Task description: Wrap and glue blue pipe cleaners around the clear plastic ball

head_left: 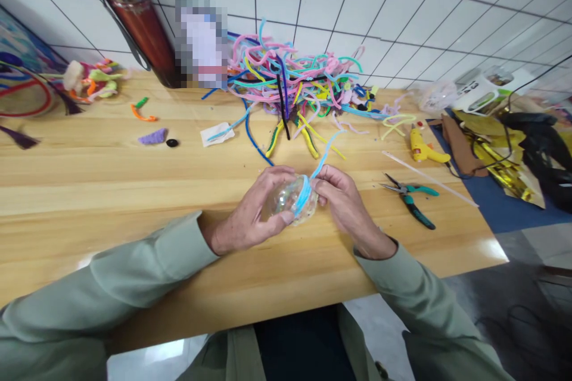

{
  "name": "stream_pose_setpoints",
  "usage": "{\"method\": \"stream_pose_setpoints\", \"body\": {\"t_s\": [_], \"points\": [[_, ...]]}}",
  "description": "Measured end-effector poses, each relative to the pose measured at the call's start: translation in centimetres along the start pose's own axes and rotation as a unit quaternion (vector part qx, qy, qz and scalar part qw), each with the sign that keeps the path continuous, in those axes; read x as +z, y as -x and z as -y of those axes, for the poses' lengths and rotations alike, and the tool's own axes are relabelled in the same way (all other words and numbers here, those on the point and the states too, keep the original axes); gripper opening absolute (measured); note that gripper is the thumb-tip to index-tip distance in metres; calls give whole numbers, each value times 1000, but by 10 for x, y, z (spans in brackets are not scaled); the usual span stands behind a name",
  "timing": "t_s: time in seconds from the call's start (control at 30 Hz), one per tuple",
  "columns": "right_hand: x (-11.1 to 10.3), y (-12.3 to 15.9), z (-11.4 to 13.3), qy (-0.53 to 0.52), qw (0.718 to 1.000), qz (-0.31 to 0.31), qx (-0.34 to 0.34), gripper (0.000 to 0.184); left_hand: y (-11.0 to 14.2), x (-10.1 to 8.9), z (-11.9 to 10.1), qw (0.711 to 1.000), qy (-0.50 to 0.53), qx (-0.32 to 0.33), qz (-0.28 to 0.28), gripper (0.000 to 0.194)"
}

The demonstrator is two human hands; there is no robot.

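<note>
My left hand (257, 211) is wrapped around a clear, shiny, rounded plastic piece (282, 197), its thumb along the near side. Light-blue pipe cleaner (302, 197) runs in several strands across the right part of that clear piece. In a pinch of thumb and forefinger, my right hand (340, 195) grips the pipe cleaner at the right edge of the piece. A free end of the pipe cleaner sticks up and to the right above my right hand. The exact shape of the clear piece is partly hidden by my fingers.
A heap of coloured pipe cleaners (295, 74) lies against the wall, with yellow-handled pliers (308, 138) before it. To the right are teal-handled pliers (407, 197), a yellow glue gun (424, 147) and a clear stick (429, 177). A red flask (138, 24) stands back left.
</note>
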State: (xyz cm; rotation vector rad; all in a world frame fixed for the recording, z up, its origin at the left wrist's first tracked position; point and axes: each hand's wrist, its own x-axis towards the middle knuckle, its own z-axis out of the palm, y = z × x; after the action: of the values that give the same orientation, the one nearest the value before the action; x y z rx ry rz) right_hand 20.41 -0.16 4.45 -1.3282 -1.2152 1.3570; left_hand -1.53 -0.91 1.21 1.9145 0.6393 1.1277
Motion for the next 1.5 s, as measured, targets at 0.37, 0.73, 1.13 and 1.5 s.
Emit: {"method": "stream_pose_setpoints", "body": {"t_s": [0.37, 0.73, 1.13, 1.5], "points": [[1, 0, -3, -9, 1000, -6, -8, 18, -1, 6, -6, 998, -52, -28, -25, 52], [5, 5, -3, -20, 1000, -7, -21, 18, -3, 6, -27, 994, -72, -74, -23, 52], [6, 8, -3, -53, 998, 20, 9, 24, -6, 5, -31, 991, -51, -115, -45, 33], [2, 6, 7, -125, 989, 54, 49, 18, -8, 3, -23, 991, -128, -24, -17, 51]]}}
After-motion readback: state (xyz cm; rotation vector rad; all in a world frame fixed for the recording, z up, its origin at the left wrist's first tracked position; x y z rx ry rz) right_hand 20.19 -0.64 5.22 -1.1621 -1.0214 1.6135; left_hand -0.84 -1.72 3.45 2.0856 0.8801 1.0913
